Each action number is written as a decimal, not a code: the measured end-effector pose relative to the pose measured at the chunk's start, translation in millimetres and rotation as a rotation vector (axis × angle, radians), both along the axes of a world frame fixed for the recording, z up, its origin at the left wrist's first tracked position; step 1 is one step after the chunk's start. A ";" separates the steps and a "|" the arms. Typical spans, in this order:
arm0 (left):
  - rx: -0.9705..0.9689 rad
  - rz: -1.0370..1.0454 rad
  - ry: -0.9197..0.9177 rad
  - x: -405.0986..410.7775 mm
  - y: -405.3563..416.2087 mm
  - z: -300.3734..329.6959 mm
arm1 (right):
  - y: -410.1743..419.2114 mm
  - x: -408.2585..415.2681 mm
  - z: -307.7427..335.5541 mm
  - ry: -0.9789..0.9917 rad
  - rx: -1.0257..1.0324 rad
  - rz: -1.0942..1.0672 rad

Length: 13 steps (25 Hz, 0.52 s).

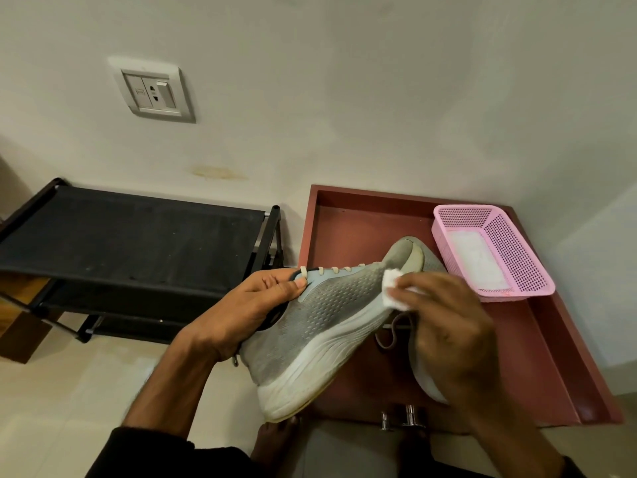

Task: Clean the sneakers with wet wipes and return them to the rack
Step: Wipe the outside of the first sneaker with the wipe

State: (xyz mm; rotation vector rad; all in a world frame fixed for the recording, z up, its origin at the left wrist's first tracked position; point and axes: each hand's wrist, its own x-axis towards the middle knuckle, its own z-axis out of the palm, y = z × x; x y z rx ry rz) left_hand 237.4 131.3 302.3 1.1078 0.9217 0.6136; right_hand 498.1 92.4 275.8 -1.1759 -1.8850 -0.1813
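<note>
Left hand (255, 305) fingers closed round grey sneaker (320, 319) collar; right hand (448, 336) pinches wet wipe (391, 288) against upper. Risk: one-handed hold slips under rubbing, sneaker drops.

The sneaker (331, 315) is grey mesh with a dotted weave, pale blue near the cream laces (339, 269), and a white sole. The wipe (396, 291) is white, the basket (493, 250) pink and perforated, the tray (551, 357) reddish-brown, the rack (131, 236) black.

- No readable text, brand, number or sign anywhere in view.
- Grey sneaker (331, 326): no legible logo.
- Wall socket plate (153, 91): markings too small to read.
</note>
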 end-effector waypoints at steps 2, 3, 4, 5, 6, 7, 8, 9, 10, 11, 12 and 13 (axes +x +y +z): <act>0.018 -0.017 0.029 0.7 0.6 -1.9 | 1.6 1.4 2.7 0.051 -0.012 -0.103; 0.029 -0.024 0.037 0.9 1.0 -2.4 | -3.5 -9.1 -0.2 0.033 -0.021 -0.092; 0.037 -0.028 0.036 0.5 1.4 -2.7 | -10.6 -24.5 -4.8 -0.007 -0.030 -0.028; 0.038 -0.030 0.029 0.6 1.4 -2.7 | -16.7 -36.2 -8.7 -0.042 -0.043 0.065; 0.037 -0.032 0.022 1.2 1.1 -2.8 | -17.3 -37.5 -10.5 -0.063 -0.051 0.115; 0.040 -0.035 0.020 1.6 1.0 -3.2 | -11.3 -29.7 -9.4 -0.060 -0.065 0.091; 0.046 -0.043 0.022 2.1 0.6 -3.6 | -2.0 -17.1 -5.6 -0.031 -0.075 0.015; 0.055 -0.052 0.029 3.3 0.3 -3.5 | 4.9 -7.1 -0.4 0.016 -0.088 -0.084; 0.062 -0.061 0.039 4.5 0.2 -3.7 | 6.7 -5.0 2.0 0.057 -0.106 -0.162; 0.074 -0.071 0.046 5.6 0.5 -4.0 | 3.4 -12.4 2.5 0.065 -0.121 -0.189; 0.089 -0.082 0.049 6.4 0.9 -4.2 | -4.3 -27.9 0.1 0.025 -0.134 -0.163; 0.103 -0.093 0.049 6.9 1.1 -4.3 | -15.3 -47.2 -4.4 -0.036 -0.139 -0.089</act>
